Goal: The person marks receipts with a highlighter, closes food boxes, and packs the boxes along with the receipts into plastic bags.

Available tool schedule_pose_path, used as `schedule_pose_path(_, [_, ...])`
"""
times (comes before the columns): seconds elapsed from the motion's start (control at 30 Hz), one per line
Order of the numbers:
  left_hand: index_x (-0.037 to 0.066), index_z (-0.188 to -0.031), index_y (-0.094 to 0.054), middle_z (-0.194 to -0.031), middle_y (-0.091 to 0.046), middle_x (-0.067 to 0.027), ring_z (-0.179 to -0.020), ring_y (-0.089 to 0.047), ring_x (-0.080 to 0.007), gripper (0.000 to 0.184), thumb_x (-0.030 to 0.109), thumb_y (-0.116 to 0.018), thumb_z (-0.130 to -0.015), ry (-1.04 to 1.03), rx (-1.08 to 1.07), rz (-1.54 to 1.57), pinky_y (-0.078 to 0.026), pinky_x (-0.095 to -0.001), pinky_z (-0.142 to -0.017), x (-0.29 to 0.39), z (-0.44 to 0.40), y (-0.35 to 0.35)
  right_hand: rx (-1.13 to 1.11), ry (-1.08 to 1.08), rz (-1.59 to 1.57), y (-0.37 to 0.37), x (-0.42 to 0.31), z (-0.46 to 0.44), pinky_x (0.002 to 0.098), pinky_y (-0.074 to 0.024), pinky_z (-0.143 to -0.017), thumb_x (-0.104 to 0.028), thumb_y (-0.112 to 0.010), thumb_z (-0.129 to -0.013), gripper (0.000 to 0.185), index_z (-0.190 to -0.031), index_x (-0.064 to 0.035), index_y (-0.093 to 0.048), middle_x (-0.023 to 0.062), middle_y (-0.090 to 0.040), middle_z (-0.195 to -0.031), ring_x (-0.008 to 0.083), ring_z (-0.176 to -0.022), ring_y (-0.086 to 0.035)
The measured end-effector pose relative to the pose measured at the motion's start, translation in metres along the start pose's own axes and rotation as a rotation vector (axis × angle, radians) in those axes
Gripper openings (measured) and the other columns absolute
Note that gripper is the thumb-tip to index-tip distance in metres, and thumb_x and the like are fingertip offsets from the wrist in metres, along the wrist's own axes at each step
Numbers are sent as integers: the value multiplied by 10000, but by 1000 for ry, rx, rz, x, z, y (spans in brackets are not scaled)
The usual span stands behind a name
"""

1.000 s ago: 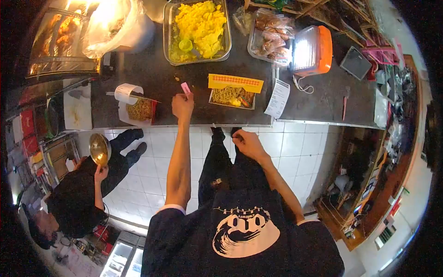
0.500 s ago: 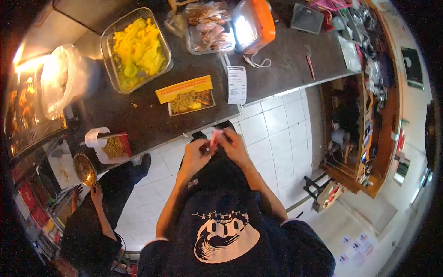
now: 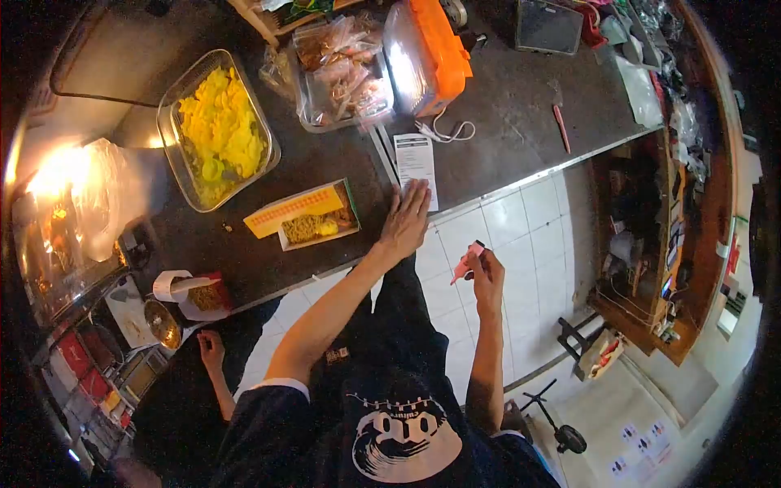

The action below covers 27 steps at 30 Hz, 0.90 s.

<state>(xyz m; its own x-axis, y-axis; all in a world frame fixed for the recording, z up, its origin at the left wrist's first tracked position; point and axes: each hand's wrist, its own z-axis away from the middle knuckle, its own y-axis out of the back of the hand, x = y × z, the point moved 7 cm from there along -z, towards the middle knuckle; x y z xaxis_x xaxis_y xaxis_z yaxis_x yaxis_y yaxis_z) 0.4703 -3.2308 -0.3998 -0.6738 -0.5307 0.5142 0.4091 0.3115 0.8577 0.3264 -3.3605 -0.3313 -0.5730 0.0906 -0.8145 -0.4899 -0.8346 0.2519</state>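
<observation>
My left hand [image 3: 404, 221] lies flat over the lower part of a printed receipt [image 3: 415, 154] at the counter's front edge, fingers stretched out. Off the edge, over the white floor, my right hand [image 3: 488, 276] is closed on a small pink object [image 3: 466, 262] with a narrow tip and a dark end; its exact kind is unclear. Left of my left hand stands an open yellow food box [image 3: 297, 209] holding noodles and something yellow. Part of the receipt is hidden under my fingers.
A glass dish [image 3: 272, 159] of yellow food, a clear container [image 3: 305, 114] of bagged food and an orange-lidded box [image 3: 439, 57] stand behind. A pink pen [image 3: 562, 128] lies to the right. At left, a co-worker's hand [image 3: 211, 350] is near a pan [image 3: 163, 324].
My hands, together on the pink object before, have parted. The left reached forward onto the receipt; the right moved right with the object. The co-worker's hand has left the pan; the food box's flap has opened wider.
</observation>
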Motion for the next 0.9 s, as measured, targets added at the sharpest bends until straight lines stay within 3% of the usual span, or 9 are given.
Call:
schedule_pose_path(0.1, [-40,-1416,-426,-1545,-335,-203,-1468,-271,-359,622,60,-633,-837,13,-1,175,-124,-598,-1207,-19,-6,-20,5,44,-56,-11,-23,-15,247,-434,-549,-267,-591,-1009,251,-955,-29,-649,0,-630,-743,72,-638,-555])
schedule_pose_path(0.13, [14,-1399,-465,-1513,-392,-166,-1451,-306,-353,657,-7,-668,-774,-14,180,230,-142,-598,-1204,-24,-4,-1,-45,100,66,-15,-33,-24,267,-450,-546,-245,-595,-1009,223,-979,-29,-644,9,-601,-707,79,-636,-569])
schedule_pose_path(0.17, [14,-1399,-465,-1513,-392,-166,-1451,-306,-353,657,-7,-668,-774,-15,180,236,-142,-598,-1204,-31,-8,3,-100,158,190,-23,-42,-37,288,-465,-543,-223,-598,-1010,198,-1003,-29,-639,18,-572,-671,86,-634,-583])
schedule_pose_path(0.2, [25,-1369,-504,-1503,-407,-161,-1439,-308,-371,599,11,-661,-792,71,238,230,-142,-630,-1189,-38,-7,17,-45,176,466,-27,-34,-52,328,-475,-559,-210,-611,-996,217,-968,2,-645,97,-593,-679,152,-598,-593])
schedule_pose_path(0.23, [36,-1340,-543,-1492,-422,-156,-1427,-311,-389,542,28,-653,-809,159,299,222,-142,-662,-1174,-45,-5,25,16,372,478,-37,-53,-55,393,-485,-585,-210,-618,-979,228,-916,7,-652,180,-617,-713,280,-610,-621])
schedule_pose_path(0.3, [50,-1333,-547,-1492,-425,-138,-1422,-312,-393,549,62,-689,-803,161,257,179,-134,-687,-1160,-52,-9,32,-51,462,642,-59,-53,-73,465,-491,-622,-204,-622,-962,216,-903,2,-651,208,-648,-767,378,-684,-640])
schedule_pose_path(0.43, [86,-1334,-544,-1513,-417,-77,-1433,-285,-401,613,170,-780,-775,171,193,97,-99,-726,-1138,-53,-17,24,-86,503,678,-87,-54,-88,501,-496,-644,-183,-617,-951,187,-917,-1,-644,206,-654,-806,405,-735,-647])
schedule_pose_path(0.63, [99,-1379,-521,-1552,-383,-45,-1463,-245,-361,649,281,-766,-807,219,189,131,-79,-692,-1158,-59,-19,20,-4,491,834,-94,-46,-96,491,-500,-606,-155,-651,-931,142,-884,-21,-640,223,-648,-796,420,-723,-640])
schedule_pose_path(0.9, [112,-1426,-474,-1568,-357,-17,-1484,-209,-348,747,405,-759,-802,244,105,127,-61,-675,-1170,-60,-20,20,-15,608,707,-82,-49,-108,479,-521,-695,-116,-619,-929,95,-922,-29,-657,216,-653,-825,423,-767,-638])
